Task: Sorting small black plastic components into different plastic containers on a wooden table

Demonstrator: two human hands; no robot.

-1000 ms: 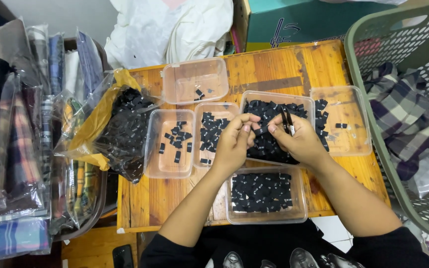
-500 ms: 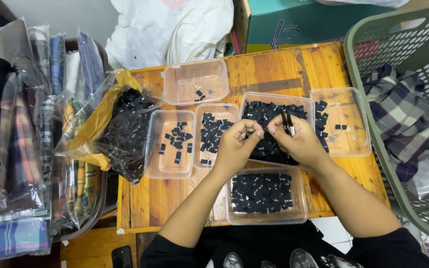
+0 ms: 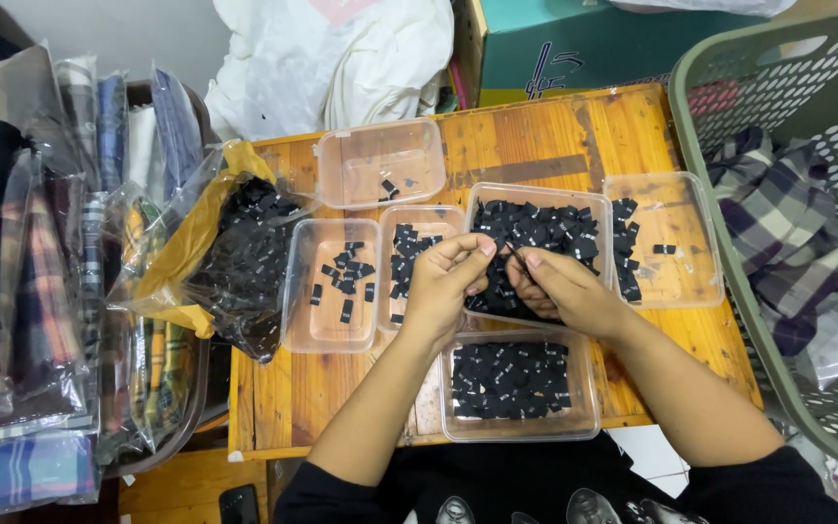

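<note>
My left hand (image 3: 443, 286) and my right hand (image 3: 564, 291) meet fingertip to fingertip over the near edge of a clear plastic tray (image 3: 535, 189) heaped with small black labels (image 3: 535, 225). Both pinch a small black label (image 3: 513, 256) between thumbs and fingers. Just below the hands is another clear tray (image 3: 521, 435) filled with black labels. A narrow tray (image 3: 419, 211) with some labels lies under my left hand's knuckles.
More clear trays sit on the wooden table (image 3: 535, 136): one at the left (image 3: 317, 330), one at the back (image 3: 370, 165), one at the right (image 3: 681, 277). A plastic bag of black labels (image 3: 244, 262) lies left. A green laundry basket (image 3: 705, 184) holds plaid cloth. Wrapped fabrics (image 3: 41, 291) are stacked far left.
My right hand has lowered and moved left to meet my left hand; the labels it held upright no longer stick up. The fingertips now touch.
</note>
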